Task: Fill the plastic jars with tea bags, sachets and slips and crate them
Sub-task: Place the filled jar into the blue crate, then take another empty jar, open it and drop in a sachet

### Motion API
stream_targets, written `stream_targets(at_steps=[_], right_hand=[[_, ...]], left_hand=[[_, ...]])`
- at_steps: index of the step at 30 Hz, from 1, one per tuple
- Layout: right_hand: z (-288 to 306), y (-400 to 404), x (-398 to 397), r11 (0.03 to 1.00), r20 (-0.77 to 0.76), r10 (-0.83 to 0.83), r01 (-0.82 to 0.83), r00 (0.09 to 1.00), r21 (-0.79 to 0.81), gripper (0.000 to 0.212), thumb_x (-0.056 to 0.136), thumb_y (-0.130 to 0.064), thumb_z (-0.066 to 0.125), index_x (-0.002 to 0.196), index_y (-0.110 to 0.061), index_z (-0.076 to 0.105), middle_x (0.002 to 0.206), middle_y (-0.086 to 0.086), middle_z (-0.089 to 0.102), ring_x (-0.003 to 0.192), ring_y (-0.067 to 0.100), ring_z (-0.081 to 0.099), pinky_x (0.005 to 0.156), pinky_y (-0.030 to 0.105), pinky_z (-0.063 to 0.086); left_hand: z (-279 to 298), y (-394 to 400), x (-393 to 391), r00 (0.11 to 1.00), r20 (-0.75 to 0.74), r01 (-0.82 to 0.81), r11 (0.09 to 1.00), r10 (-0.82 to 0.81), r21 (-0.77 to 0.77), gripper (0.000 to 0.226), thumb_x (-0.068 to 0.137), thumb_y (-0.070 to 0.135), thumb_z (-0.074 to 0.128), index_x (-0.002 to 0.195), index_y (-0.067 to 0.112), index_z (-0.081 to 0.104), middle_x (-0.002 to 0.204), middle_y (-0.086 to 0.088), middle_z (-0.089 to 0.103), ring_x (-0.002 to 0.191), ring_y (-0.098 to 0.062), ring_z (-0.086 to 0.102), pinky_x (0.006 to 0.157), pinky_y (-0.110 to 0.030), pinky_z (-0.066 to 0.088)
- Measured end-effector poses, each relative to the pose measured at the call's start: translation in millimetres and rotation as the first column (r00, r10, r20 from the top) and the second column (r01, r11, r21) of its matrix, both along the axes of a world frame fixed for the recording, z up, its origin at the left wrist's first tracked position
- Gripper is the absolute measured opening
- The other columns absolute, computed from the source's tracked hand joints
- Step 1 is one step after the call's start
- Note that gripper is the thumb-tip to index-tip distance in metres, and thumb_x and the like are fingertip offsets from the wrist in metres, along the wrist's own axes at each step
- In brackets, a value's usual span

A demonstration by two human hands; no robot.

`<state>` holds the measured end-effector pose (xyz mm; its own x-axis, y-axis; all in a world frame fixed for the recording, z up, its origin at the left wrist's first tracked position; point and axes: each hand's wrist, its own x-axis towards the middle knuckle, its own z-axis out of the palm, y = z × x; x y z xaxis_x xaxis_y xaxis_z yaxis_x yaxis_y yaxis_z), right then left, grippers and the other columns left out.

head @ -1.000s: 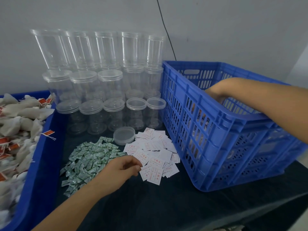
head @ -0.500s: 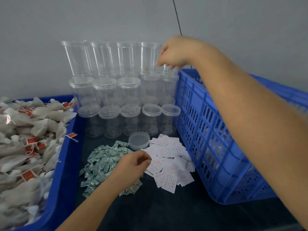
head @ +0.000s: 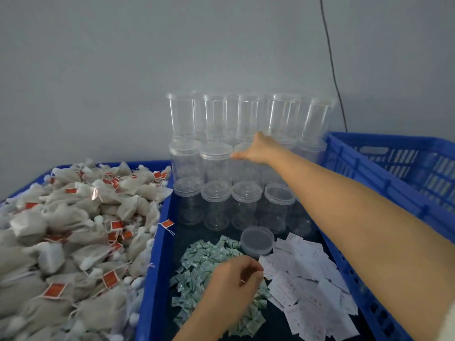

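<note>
A middle-row lidded plastic jar point(head: 242, 158) in the stack at the table's back edge is reached by the right hand point(head: 256, 150), grip loosely open on its lid; light, stiff, slippery, best taken round the wall; left hand point(head: 231, 284) pinches among the sachets point(head: 197, 257).

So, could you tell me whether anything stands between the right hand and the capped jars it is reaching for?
Nothing visible does. The right hand is already at the middle tier of the jars, above the front row, its fingers at a lid rim. Whether it grips a jar cannot be told.
</note>
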<state>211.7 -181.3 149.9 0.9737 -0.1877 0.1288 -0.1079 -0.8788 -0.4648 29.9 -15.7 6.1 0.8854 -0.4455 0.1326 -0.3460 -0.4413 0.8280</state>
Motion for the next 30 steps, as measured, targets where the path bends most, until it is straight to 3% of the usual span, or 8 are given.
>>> stream_targets(at_steps=[6,10,15,17,20,22,26,30], right_hand=[[9.1,-6.6,-10.2,1.0,0.052,-0.022,0.021,0.998,0.01,0.101,0.075,-0.056,0.08,0.148,-0.006,0.032,0.146,0.013,0.045,0.127,0.031,0.05,0.084,0.034,0.041],[6.9,-18.5,-62.2,0.943,0.144,-0.079,0.027,0.987,0.331,0.099,0.075,-0.056,0.079,0.151,-0.019,0.027,0.152,0.008,0.037,0.13,0.028,0.047,0.087,0.034,0.038],[-67.3,-5.0,-146.1,0.582,-0.042,-0.017,0.044,0.999,0.812,0.077,0.085,-0.055,0.07,0.146,-0.021,0.038,0.145,0.008,0.049,0.119,0.024,0.056,0.083,0.038,0.056],[-99.6,-1.3,-169.1,0.439,-0.15,0.025,0.124,0.988,0.89,0.055,0.091,-0.055,0.063,0.131,-0.019,0.055,0.122,0.012,0.067,0.108,0.028,0.067,0.087,0.044,0.059],[-125.9,-2.1,-194.5,0.32,-0.301,0.084,0.26,0.95,0.911,0.039,0.094,-0.058,0.056,0.113,-0.025,0.065,0.097,0.01,0.077,0.096,0.033,0.073,0.076,0.042,0.062],[-135.2,-7.6,-200.0,0.337,-0.401,0.139,0.338,0.905,0.879,0.049,0.095,-0.059,0.052,0.124,-0.021,0.063,0.112,0.018,0.072,0.1,0.034,0.071,0.076,0.042,0.061],[-142.8,-3.4,-199.3,0.409,-0.502,0.199,0.394,0.842,0.823,0.054,0.097,-0.058,0.045,0.119,-0.013,0.065,0.115,0.016,0.072,0.093,0.03,0.07,0.076,0.039,0.06],[-150.2,4.7,-196.0,0.503,-0.5,0.134,0.376,0.856,0.779,0.062,0.097,-0.064,0.039,0.123,-0.011,0.061,0.109,0.017,0.067,0.071,0.025,0.069,0.05,0.026,0.052]], left_hand=[[2.2,7.4,-3.1,0.997,0.034,-0.076,0.997,0.076,-0.002,0.008,0.093,0.026,0.057,0.096,0.032,0.061,0.089,0.017,0.063,0.082,0.007,0.057,0.074,-0.011,0.048],[12.8,-2.4,-9.8,0.92,0.338,-0.202,0.979,0.198,-0.024,0.029,0.092,0.027,0.058,0.12,0.03,0.054,0.116,0.021,0.053,0.104,0.012,0.044,0.086,-0.002,0.034],[26.9,-17.9,-15.6,0.584,0.784,-0.45,0.888,0.21,0.097,0.068,0.066,0.031,0.08,0.126,0.009,0.056,0.127,-0.01,0.057,0.122,-0.028,0.047,0.1,-0.046,0.039],[21.4,-17.3,-20.4,0.545,0.834,-0.503,0.829,0.083,0.246,0.082,0.055,0.034,0.087,0.127,0.008,0.058,0.129,-0.014,0.058,0.124,-0.034,0.05,0.104,-0.056,0.034],[4.5,-10.0,-34.2,0.607,0.786,-0.511,0.698,-0.12,0.501,0.111,0.04,0.036,0.092,0.136,0.012,0.042,0.132,-0.013,0.057,0.123,-0.033,0.053,0.107,-0.057,0.027],[-3.9,-8.6,-42.7,0.618,0.767,-0.556,0.594,-0.172,0.581,0.114,0.041,0.036,0.091,0.136,0.014,0.032,0.131,-0.011,0.059,0.121,-0.031,0.055,0.106,-0.055,0.031],[-6.4,-12.1,-43.2,0.604,0.738,-0.569,0.486,-0.299,0.663,0.076,0.051,0.041,0.086,0.121,0.02,0.065,0.107,-0.011,0.07,0.099,-0.028,0.067,0.09,-0.042,0.052],[-5.2,-12.6,-34.7,0.568,0.734,-0.613,0.405,-0.372,0.679,0.062,0.053,0.041,0.084,0.111,0.023,0.07,0.096,-0.006,0.072,0.085,-0.021,0.069,0.075,-0.031,0.056]])
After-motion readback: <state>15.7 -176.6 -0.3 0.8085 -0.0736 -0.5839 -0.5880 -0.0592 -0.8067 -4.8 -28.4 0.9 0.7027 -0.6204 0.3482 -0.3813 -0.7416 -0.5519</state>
